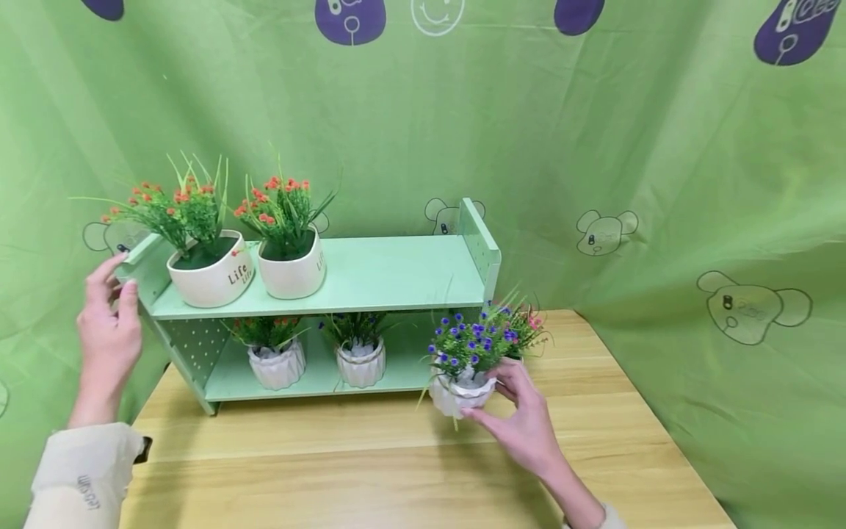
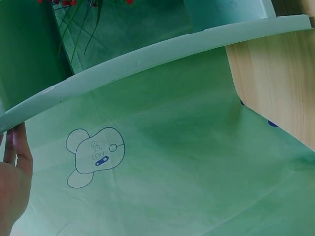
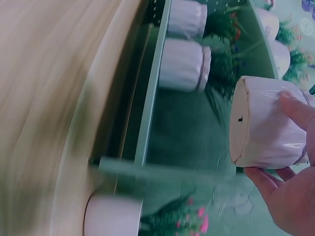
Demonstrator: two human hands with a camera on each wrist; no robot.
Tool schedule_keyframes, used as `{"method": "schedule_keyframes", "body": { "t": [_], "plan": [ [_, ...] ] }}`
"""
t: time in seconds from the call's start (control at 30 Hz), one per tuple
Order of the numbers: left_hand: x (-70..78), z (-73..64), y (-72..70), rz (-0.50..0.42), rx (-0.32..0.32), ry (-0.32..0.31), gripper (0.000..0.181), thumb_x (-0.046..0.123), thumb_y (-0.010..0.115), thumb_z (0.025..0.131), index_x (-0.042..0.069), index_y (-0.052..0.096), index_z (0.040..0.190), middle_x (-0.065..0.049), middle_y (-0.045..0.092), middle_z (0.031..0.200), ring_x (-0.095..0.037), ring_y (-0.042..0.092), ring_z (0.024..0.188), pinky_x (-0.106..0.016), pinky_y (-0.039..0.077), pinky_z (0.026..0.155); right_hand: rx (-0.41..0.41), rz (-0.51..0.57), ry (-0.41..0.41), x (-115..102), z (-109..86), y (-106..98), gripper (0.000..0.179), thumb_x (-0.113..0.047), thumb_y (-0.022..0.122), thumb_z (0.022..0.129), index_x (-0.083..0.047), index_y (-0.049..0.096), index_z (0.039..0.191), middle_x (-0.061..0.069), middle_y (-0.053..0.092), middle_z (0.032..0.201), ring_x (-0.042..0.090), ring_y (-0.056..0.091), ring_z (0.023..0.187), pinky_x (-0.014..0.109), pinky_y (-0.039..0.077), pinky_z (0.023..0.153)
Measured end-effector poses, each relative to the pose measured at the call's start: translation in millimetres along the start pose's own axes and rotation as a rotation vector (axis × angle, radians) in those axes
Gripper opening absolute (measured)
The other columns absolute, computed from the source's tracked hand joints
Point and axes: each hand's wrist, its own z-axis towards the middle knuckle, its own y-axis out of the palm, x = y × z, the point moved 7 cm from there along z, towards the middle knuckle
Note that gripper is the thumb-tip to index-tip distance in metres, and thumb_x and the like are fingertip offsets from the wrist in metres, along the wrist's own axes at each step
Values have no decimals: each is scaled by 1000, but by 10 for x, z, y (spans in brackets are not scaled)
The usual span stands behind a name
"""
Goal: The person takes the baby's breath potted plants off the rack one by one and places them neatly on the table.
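Note:
My right hand (image 1: 525, 422) grips a white fluted pot with blue-purple artificial flowers (image 1: 472, 345), thumb at the front and fingers at its right side. In the right wrist view this pot (image 3: 268, 123) is held off the surface, its flat base showing, in front of the open right part of the lower shelf. My left hand (image 1: 109, 323) touches the upper edge of the left side panel of a mint-green two-tier shelf (image 1: 396, 272). From the left wrist view, its fingers (image 2: 20, 147) reach up to that panel's edge; the fingertips are partly hidden.
Two white "Life" pots (image 1: 211, 283) with red flowers stand on the upper tier's left. On the lower tier sit two small white potted plants (image 1: 277, 367). A pink-flowered pot (image 3: 113, 216) stands beside the shelf's right end on the wooden table (image 1: 370, 470). Green curtain (image 1: 661, 147) surrounds it.

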Motion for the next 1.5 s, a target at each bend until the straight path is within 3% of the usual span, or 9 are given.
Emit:
{"method": "schedule_keyframes", "body": {
  "t": [0.17, 0.37, 0.53, 0.73, 0.8, 1.07, 1.3, 1.5],
  "plan": [
    [-1, 3, -9, -9, 1, 4, 44, 27, 36, 103, 43, 29, 144, -10, 43, 147, -17, 43, 129, -39, 41, 111, 47, -78, 9, -56, -30, -306, 61, 5, 87, 58, 7, 54, 108, 11, 57, 114, 19, 60, 105, 14, 48, 95],
    [21, 4, -29, -15, 9, 9, 44, 27, 37, 103, 41, 30, 144, -11, 43, 147, -16, 44, 129, -39, 41, 111, 108, -163, 39, 513, -60, -643, 66, -3, 90, 58, 1, 54, 113, 7, 57, 120, -5, 52, 106, 8, 45, 94],
    [3, 0, -41, -6, 15, 5, 45, 26, 38, 103, 42, 30, 144, -11, 45, 145, -15, 45, 126, -40, 44, 109, 151, -241, 113, 787, -34, -893, 67, -9, 90, 61, 0, 52, 115, 8, 58, 116, 4, 56, 104, 5, 44, 92],
    [-15, 12, -24, 7, -2, -3, 46, 27, 37, 103, 46, 28, 144, -13, 44, 145, -17, 45, 127, -41, 43, 109, 239, -257, 203, 1077, 4, -1134, 67, -10, 89, 64, 1, 50, 118, 7, 53, 116, -7, 50, 98, 4, 45, 89],
    [-4, 25, -12, 14, -8, 5, 46, 27, 36, 103, 45, 27, 144, -14, 44, 145, -19, 44, 128, -40, 43, 109, 267, -246, 240, 1171, 19, -1197, 68, -9, 89, 64, 1, 49, 119, 6, 51, 117, -2, 52, 99, 5, 46, 90],
    [36, 47, 11, -6, -10, 19, 45, 28, 36, 103, 43, 27, 145, -14, 44, 145, -21, 44, 128, -41, 41, 110, 315, -178, 384, 1610, 93, -1296, 71, -16, 87, 68, -3, 45, 124, 5, 45, 126, 28, 55, 115, 16, 50, 95],
    [5, 12, 9, -10, -13, 2, 45, 27, 36, 103, 43, 27, 145, -14, 43, 146, -22, 44, 129, -42, 41, 111, 341, -175, 443, 1954, 208, -1276, 73, -20, 87, 69, -3, 43, 125, 4, 41, 124, 32, 53, 118, 22, 50, 96],
    [12, 15, 9, -12, -5, 9, 45, 27, 36, 103, 43, 28, 145, -14, 43, 145, -22, 44, 129, -43, 41, 111, 320, -176, 479, 2120, 287, -1203, 74, -21, 85, 72, -3, 40, 128, 11, 38, 131, 35, 51, 121, 25, 51, 96]
  ]
}}
